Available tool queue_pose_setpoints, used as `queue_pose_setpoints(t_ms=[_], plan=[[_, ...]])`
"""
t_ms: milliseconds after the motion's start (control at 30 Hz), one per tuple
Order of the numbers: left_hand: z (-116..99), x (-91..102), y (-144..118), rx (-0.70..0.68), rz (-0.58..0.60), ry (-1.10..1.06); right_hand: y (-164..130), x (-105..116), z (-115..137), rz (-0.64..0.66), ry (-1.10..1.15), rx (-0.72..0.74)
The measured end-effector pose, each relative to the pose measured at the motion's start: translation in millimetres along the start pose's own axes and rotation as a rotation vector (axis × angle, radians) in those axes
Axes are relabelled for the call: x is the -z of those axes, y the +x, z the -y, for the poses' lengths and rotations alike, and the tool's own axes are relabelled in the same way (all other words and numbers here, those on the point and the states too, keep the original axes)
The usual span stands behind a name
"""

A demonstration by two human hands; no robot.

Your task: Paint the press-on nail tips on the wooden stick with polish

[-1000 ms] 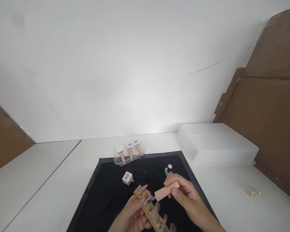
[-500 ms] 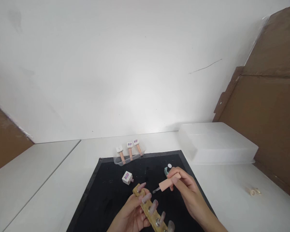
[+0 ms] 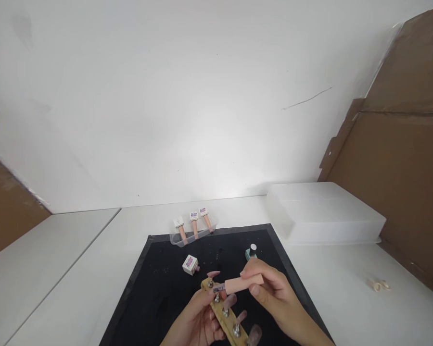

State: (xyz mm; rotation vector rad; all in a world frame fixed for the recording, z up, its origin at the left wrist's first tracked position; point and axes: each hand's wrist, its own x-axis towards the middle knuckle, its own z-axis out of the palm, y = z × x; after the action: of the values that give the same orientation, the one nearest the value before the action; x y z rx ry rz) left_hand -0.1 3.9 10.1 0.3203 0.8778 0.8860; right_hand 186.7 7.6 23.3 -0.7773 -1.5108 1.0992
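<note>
My left hand (image 3: 197, 322) grips a wooden nail-tip holder (image 3: 222, 315) that carries several false nail tips on metal pins, low in the view over the black mat (image 3: 159, 288). My right hand (image 3: 274, 295) pinches a peach nail polish brush cap (image 3: 241, 283), held nearly level. Its brush tip (image 3: 218, 289) touches the nail tip at the holder's far end. An open white square polish bottle (image 3: 190, 265) lies on the mat just beyond my left hand.
Three peach-capped polish bottles (image 3: 195, 225) rest in a clear tray at the mat's far edge. A small teal bottle (image 3: 251, 252) stands behind my right hand. A white plastic box (image 3: 324, 214) sits at right, a small ring-shaped item (image 3: 379, 285) farther right, and brown cardboard (image 3: 400, 158) beyond.
My right hand lifted the brush away from the holder, then brought it back down and left onto the far nail tip. The holder shifted slightly in my left hand.
</note>
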Motion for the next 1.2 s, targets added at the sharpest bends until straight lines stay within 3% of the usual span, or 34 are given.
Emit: queue_pose_setpoints(t_ms=[233, 633, 933, 1200], plan=[[-0.6, 4.4, 2.1, 0.037, 0.079, -0.050, -0.6, 1.4, 0.0, -0.006, -0.053, -0.015], [-2.6, 4.5, -0.4, 0.085, 0.057, -0.080, 3.0, 6.1, -7.5, -0.109, -0.047, 0.061], [-2.2, 5.0, 1.6, 0.063, 0.023, -0.094, 0.3, 4.8, -1.4, 0.035, -0.047, 0.059], [-3.4, 4.8, 3.6, 0.099, 0.097, -0.095, 2.5, 5.7, -6.0, -0.069, -0.061, 0.031]])
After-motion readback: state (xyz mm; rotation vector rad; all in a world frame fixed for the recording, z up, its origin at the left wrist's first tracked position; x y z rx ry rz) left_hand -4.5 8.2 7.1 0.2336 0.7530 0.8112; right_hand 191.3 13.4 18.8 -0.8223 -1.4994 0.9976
